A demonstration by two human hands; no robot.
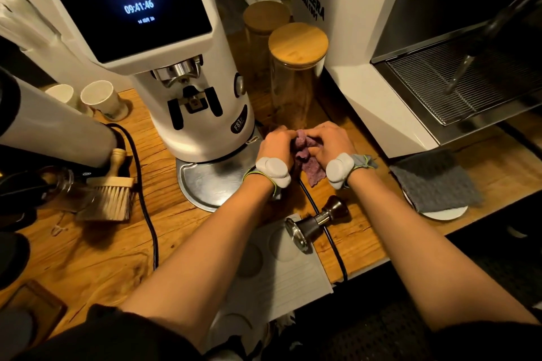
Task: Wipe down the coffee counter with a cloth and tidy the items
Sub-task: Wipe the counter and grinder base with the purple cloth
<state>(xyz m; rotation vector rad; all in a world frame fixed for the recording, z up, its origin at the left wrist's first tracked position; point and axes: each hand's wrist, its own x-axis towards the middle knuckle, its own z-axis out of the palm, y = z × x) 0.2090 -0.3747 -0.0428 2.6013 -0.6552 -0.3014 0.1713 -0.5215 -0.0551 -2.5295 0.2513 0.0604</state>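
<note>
I am looking down at a wooden counter (88,246), both bare forearms reaching forward from black sleeves at the bottom edge. Nearest me, a white ridged mat (281,275) is hanging partly over the counter's front edge, my left forearm hiding part of it. A metal tamper (315,221) is lying on its side across the mat's far corner, touching a black cable (334,246) that is running toward me.

Just beyond, my left hand (277,145) and right hand (333,141) are meeting, each wearing a grey sensor strapped at the wrist. Both are closing around a cloth (308,155), fingers curled into it from either side. The cloth is purple, thin and crumpled into a bunch, with a ragged tail hanging toward me between my wrists. It is sitting over the counter, between the grinder's base and the espresso machine; I cannot tell whether it is touching the wood.

To the left, a pale brush (110,193) is lying on the counter beside a second black cable. To the right, a grey cloth (434,182) is covering most of a white dish.

Farther back, a white grinder (202,114) is standing on a round metal tray (205,182), its dark screen showing 09:41:46. Two wood-lidded glass jars (296,73) are standing behind my hands, their contents hard to make out. The espresso machine (381,91) is cut off at the right edge. Two white cups (102,99) are standing far left, one half hidden.
</note>
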